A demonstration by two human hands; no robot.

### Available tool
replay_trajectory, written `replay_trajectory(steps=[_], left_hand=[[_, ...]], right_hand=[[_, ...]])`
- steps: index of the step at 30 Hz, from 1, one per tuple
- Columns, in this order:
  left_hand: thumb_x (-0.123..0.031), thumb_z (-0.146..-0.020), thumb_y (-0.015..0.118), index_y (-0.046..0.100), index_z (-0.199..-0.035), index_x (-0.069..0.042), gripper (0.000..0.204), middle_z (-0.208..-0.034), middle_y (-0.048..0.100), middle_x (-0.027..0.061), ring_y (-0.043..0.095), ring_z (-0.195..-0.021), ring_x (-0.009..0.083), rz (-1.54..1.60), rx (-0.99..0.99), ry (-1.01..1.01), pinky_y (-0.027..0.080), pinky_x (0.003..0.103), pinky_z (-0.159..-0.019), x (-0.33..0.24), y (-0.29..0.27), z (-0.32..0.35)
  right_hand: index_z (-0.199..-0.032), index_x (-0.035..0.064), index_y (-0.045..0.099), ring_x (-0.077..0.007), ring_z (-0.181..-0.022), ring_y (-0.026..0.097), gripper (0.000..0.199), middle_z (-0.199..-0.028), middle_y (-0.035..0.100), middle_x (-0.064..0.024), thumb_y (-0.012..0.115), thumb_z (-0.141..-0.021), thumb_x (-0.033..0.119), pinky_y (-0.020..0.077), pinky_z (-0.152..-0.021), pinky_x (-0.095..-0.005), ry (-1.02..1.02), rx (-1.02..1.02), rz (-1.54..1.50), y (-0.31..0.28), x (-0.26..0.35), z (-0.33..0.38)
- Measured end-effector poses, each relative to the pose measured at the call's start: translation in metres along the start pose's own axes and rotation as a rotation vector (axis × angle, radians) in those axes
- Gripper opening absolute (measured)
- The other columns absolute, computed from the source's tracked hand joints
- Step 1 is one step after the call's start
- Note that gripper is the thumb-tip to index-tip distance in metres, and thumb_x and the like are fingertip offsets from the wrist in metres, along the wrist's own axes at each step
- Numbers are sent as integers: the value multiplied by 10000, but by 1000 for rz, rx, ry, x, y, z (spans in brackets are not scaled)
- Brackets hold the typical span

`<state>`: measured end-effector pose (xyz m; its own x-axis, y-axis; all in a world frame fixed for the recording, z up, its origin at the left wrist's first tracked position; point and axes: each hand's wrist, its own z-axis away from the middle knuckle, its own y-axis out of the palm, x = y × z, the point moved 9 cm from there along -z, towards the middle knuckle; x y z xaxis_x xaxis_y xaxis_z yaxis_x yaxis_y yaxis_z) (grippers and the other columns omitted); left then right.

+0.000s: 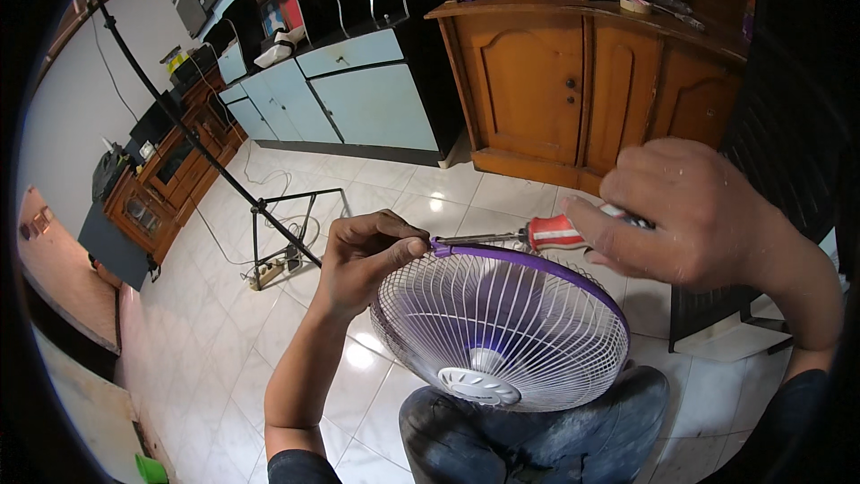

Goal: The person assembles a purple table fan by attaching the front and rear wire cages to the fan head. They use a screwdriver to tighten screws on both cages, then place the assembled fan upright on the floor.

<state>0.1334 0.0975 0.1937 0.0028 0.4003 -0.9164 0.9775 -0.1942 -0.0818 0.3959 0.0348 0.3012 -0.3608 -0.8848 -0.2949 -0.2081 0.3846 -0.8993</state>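
A fan's round wire grille (430, 323) with a purple rim (546, 267) rests tilted against my knees, its white centre cap (479, 386) facing me. Purple blades show dimly through the wires. My left hand (372, 255) pinches the rim at its upper left, beside a small purple clip (440, 247). My right hand (685, 215) is closed round the red and white handle of a screwdriver (555, 233). The screwdriver's shaft lies almost level along the rim, its tip at the clip. Whether a screw sits there is too small to tell.
A black tripod stand (260, 206) rises at the left, with a power strip (269, 271) and cables by its feet. Wooden cabinets (524, 81) and light blue cabinets (372, 90) line the far side. A black chair (761, 170) stands close on the right.
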Motion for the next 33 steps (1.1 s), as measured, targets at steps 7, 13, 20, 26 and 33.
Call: replay_trajectory(steps=[7,13,20,26,33], left_hand=[[-48,-917,832,793,-941,37,97,-881,756,97,713,-814,142,14,2,17,561,273,-759,5,-5,-3],[-52,-910,839,800,-953,32,103,-878,754,102,712,-812,142,-48,5,23,560,271,-757,1,-4,0],[-54,-909,840,805,-947,31,100,-868,750,99,704,-792,132,-34,13,80,550,260,-715,3,-1,-5],[-53,-907,843,804,-945,33,102,-854,749,89,698,-768,127,-32,10,74,545,257,-698,-2,-4,-1],[-46,-888,854,799,-919,30,99,-847,737,90,674,-754,128,-25,18,59,530,259,-693,1,2,-6]], right_hand=[[-1177,39,667,-194,-828,681,440,-874,666,-86,773,-932,389,552,-723,-355,873,216,-708,38,-54,13],[-1163,52,643,-252,-941,701,468,-1127,611,-184,870,-790,221,557,-699,-326,215,111,-227,4,-18,-3],[-1039,-24,708,-174,-665,680,363,-812,679,-66,833,-897,285,510,-529,-308,465,42,-410,17,-31,0],[-1154,-63,649,-203,-727,695,413,-878,689,-104,819,-860,171,549,-605,-321,533,200,-623,3,-35,-12],[-1066,5,737,-247,-878,694,371,-866,682,-105,888,-811,229,552,-732,-372,304,83,-38,-2,-6,-13]])
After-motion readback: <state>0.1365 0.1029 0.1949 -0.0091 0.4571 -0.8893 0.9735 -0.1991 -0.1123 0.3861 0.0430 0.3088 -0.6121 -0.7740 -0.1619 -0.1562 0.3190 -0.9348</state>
